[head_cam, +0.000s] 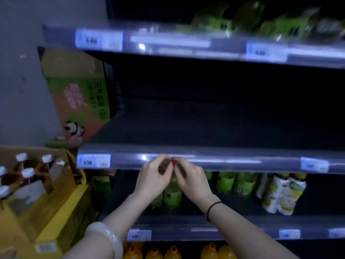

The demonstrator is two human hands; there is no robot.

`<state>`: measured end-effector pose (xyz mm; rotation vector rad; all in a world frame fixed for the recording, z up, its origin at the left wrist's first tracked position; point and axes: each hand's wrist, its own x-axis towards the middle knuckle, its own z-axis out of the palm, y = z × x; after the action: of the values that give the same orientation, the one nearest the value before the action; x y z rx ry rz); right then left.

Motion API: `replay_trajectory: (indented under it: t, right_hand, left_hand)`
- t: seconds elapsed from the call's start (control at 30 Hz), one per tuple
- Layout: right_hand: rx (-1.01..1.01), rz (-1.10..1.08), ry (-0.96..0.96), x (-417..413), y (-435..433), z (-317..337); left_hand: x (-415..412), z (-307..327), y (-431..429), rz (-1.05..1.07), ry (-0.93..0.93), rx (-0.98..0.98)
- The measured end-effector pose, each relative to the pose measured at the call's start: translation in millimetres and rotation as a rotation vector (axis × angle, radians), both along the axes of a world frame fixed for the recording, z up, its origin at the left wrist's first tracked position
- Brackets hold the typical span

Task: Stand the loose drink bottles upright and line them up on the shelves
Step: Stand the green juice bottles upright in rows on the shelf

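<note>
Both hands are raised together in front of the rail of the middle shelf (242, 161). The left hand (152, 177) and the right hand (192, 179) are held with fingers curled and fingertips meeting, and a small red spot is seen between them. Just behind and below them a green bottle (172, 195) is seen upright on the lower shelf (233, 212), its neck rising between the two hands. Whether either grip is closed on the bottle's top cannot be told, as the view is blurred there.

More green bottles (225, 182) are stood to the right on the same shelf, with white-wrapped bottles (281, 193) beyond them. Orange bottles (172, 252) are lined up below. White-capped bottles (28, 172) are held in an open cardboard box (56, 193) at the left. A pale bangle (106, 238) is worn on the left wrist and a black band (212, 208) on the right.
</note>
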<state>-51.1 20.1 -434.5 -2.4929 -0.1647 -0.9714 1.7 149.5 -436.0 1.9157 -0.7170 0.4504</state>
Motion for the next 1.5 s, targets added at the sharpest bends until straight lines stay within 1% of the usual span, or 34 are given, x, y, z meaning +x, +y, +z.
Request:
replay_trajectory:
  t: [0.1, 0.2, 0.3, 0.4, 0.47, 0.63, 0.7, 0.83, 0.9, 0.97, 1.0, 1.03, 1.1, 1.13, 1.17, 1.23, 1.33, 1.43, 1.5]
  right_hand:
    - [0.057, -0.002, -0.064, -12, -1, 89]
    - [0.047, -0.029, -0.161, -14, -6, 180]
    - [0.069, -0.106, -0.2, -10, -23, 270]
    - [0.041, -0.164, -0.129, 0, -46, 333]
    - [0.062, -0.202, -0.054, 8, -63, 357]
    - [0.105, -0.238, 0.108, 36, -108, 377]
    - [0.112, -0.245, 0.152, 49, -126, 382]
    - [0.273, -0.246, 0.161, 74, -158, 392]
    - [0.313, -0.345, 0.141, 85, -171, 398]
    - [0.339, -0.53, 0.049, 92, -183, 409]
    - [0.355, -0.583, -0.008, 95, -189, 413]
    - [0.4, -0.579, -0.06, 100, -196, 416]
    - [0.592, -0.442, -0.123, 110, -208, 419]
    - [0.674, -0.374, -0.133, 116, -213, 418]
    - [0.702, -0.33, -0.12, 120, -216, 416]
    - [0.635, -0.312, -0.106, 122, -221, 413]
    - [0.588, -0.237, -0.176, 119, -224, 414]
    - [0.517, -0.192, -0.217, 116, -221, 423]
    - [0.482, -0.218, -0.243, 116, -218, 431]
  left_hand:
    - [-7, 96, 0, -0.058, -0.019, 0.013]
    - [-10, 192, -6, -0.047, -0.084, -0.027]
    - [-6, 282, -19, -0.046, -0.074, -0.073]
    - [6, 347, -39, -0.085, -0.063, -0.087]
    - [17, 373, -55, -0.111, -0.013, -0.055]
    - [51, 392, -106, -0.16, 0.087, -0.043]
    - [66, 393, -127, -0.148, 0.122, -0.015]
    - [93, 395, -161, -0.137, 0.164, 0.068]
    - [104, 398, -175, -0.067, 0.113, 0.18]
    - [111, 403, -184, -0.004, 0.073, 0.302]
    - [114, 405, -187, 0.016, 0.054, 0.369]
    - [118, 408, -189, 0.039, 0.022, 0.461]
    - [120, 412, -194, 0.095, -0.04, 0.718]
    - [121, 413, -197, 0.117, -0.057, 0.832]
    - [121, 414, -199, 0.136, -0.071, 0.914]
    - [124, 413, -203, 0.166, -0.133, 0.981]
    - [128, 411, -203, 0.181, -0.206, 0.971]
    - [130, 414, -191, 0.124, -0.182, 0.976]
    - [130, 417, -180, 0.077, -0.162, 0.983]
